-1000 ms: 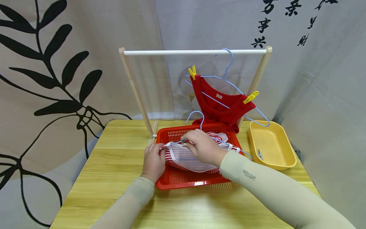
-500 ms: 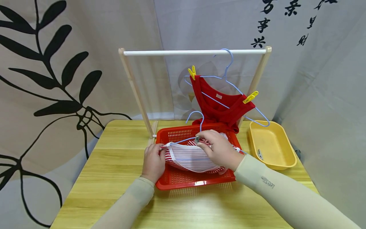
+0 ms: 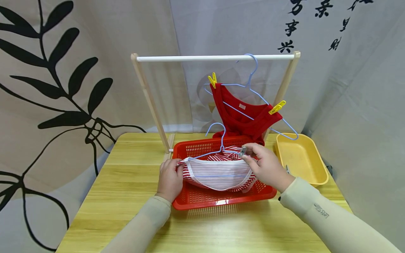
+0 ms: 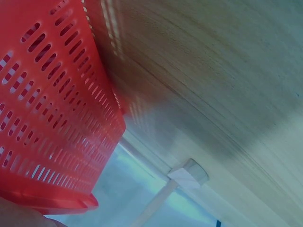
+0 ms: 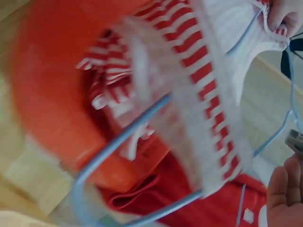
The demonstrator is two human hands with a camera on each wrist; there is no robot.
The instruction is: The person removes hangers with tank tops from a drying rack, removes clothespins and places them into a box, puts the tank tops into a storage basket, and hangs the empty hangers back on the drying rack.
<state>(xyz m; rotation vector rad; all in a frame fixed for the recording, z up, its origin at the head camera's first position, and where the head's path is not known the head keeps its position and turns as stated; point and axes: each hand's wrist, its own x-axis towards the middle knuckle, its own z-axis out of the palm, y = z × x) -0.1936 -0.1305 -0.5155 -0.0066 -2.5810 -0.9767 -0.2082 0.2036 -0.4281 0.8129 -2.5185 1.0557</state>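
Observation:
A red-and-white striped garment (image 3: 218,174) lies spread over the red basket (image 3: 202,205), its pale inner side upward, with a blue hanger (image 3: 222,141) threaded through it. At the basket's left side my left hand (image 3: 169,179) pinches the garment's left strap around the hanger's end. My right hand (image 3: 269,168) holds a small grey clothespin (image 3: 242,151) between thumb and fingers, by the hanger's right arm. In the right wrist view the garment's strap (image 5: 213,109) drapes over the hanger's arm (image 5: 118,142), apart from the clothespin (image 5: 294,138). My left fingertips are partly hidden.
Behind the basket stands a wooden rack with a white bar (image 3: 190,58). From it hangs a red top (image 3: 234,112) on another blue hanger, held by yellow clothespins (image 3: 278,107). A yellow tray (image 3: 303,154) with a grey clothespin (image 3: 287,169) sits at the right.
My right hand has moved rightward along the hanger with the clothespin, uncovering the hanger's middle and the garment's neckline. The left hand has stayed in place.

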